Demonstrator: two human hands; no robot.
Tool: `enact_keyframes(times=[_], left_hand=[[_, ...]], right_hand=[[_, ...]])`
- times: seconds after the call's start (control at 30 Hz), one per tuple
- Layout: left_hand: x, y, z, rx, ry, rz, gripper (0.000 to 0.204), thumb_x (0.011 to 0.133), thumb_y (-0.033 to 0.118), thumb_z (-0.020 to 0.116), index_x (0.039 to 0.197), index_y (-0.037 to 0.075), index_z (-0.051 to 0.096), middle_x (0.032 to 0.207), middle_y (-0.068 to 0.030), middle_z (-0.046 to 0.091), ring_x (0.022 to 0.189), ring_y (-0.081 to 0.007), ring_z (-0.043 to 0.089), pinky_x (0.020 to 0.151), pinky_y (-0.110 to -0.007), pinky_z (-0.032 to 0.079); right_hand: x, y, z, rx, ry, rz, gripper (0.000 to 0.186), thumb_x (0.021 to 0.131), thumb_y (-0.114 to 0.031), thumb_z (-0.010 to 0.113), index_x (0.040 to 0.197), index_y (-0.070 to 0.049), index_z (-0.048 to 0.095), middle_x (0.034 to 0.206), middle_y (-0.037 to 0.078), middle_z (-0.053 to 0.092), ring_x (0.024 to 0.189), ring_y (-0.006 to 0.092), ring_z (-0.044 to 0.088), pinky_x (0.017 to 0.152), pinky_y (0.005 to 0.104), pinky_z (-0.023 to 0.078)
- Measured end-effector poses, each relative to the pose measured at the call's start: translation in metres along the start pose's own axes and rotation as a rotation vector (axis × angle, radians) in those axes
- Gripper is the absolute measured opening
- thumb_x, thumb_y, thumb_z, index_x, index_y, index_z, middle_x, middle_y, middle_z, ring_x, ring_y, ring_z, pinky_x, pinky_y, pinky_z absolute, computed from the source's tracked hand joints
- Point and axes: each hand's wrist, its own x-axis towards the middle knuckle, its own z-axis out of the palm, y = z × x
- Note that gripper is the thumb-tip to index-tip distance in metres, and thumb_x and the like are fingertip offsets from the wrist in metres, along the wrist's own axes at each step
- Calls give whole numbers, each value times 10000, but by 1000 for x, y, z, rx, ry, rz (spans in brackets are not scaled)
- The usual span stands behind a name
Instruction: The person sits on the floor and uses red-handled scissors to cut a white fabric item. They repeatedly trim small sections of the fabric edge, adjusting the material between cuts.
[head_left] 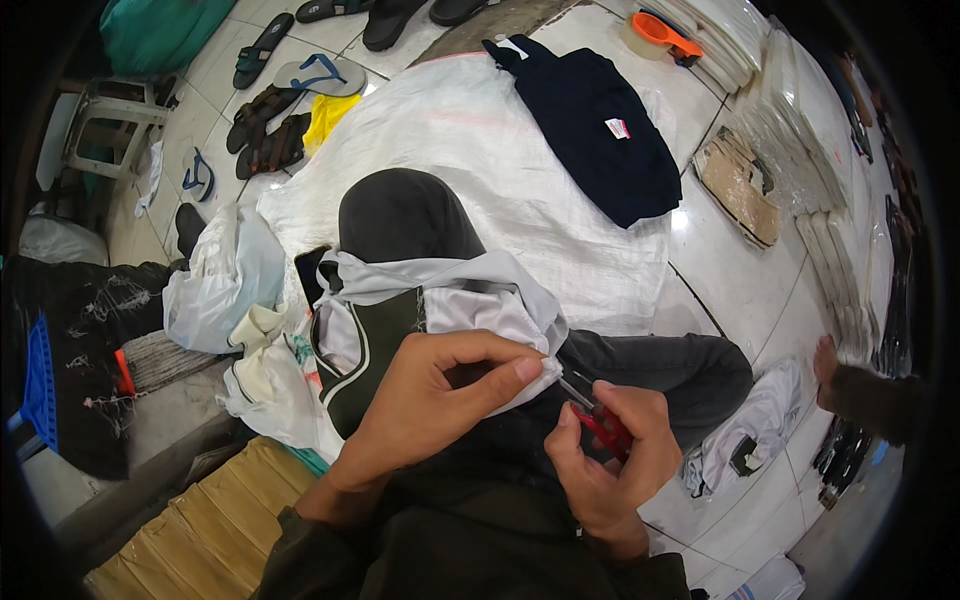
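We see the garment [490, 285] across the lap [665, 375] — its right edge pinched by the left hand [435, 395], the snips [608, 432] gripped in the right hand [635, 455] just beside. The step looks like trimming — next, we judge, calling for a steady edge.

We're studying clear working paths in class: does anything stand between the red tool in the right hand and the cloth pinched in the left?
Nothing visible does. The tool in the right hand points at the bit of cloth pinched in the left hand; whether its tip touches, I can't tell.
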Motion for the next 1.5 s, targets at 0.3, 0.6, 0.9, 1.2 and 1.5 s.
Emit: enact_keyframes(times=[0.3, 0.6, 0.9, 1.2, 1.5], left_hand=[[1, 4, 0, 36, -31, -3, 176, 982, 53, 756, 1105, -72, 772, 1026, -88, 768, 954, -106, 677, 847, -258, 531], [0, 3, 3, 24, -38, -32, 163, 968, 29, 764, 1102, -64, 779, 1004, -75, 768, 957, -99, 678, 848, -250, 533], [6, -2, 2, -12, 22, -26, 145, 967, 97, 783, 984, -48, 778, 870, -11, 730, 800, -48, 618, 702, -213, 465], [5, -4, 4, -71, 15, -10, 144, 975, 111, 780, 933, -24, 756, 789, 30, 673, 708, -17, 559, 611, -193, 393], [6, -6, 5, -38, 34, 7, 139, 967, 100, 788, 919, -24, 745, 797, 25, 676, 710, -20, 558, 618, -199, 403]], right_hand=[[5, -1, 3, -50, -11, 13, 366, 750, 28, 850, 1075, 63, 684, 836, 149, 699, 681, 282, 708, 571, 344, 569], [6, 1, 4, 39, 3, 149, 382, 761, 27, 858, 1097, 54, 677, 877, 145, 694, 663, 213, 704, 538, 295, 548], [-3, 3, -3, -2, -16, 74, 404, 759, 51, 856, 1118, 17, 672, 961, 153, 704, 686, 166, 674, 558, 245, 527], [-1, 0, -1, -83, -33, -67, 403, 725, 76, 856, 1082, 71, 668, 896, 179, 705, 715, 273, 707, 561, 305, 576], [-5, -3, -2, -213, 3, -81, 340, 754, -28, 854, 1056, 29, 709, 835, 125, 677, 666, 270, 687, 592, 357, 584]])
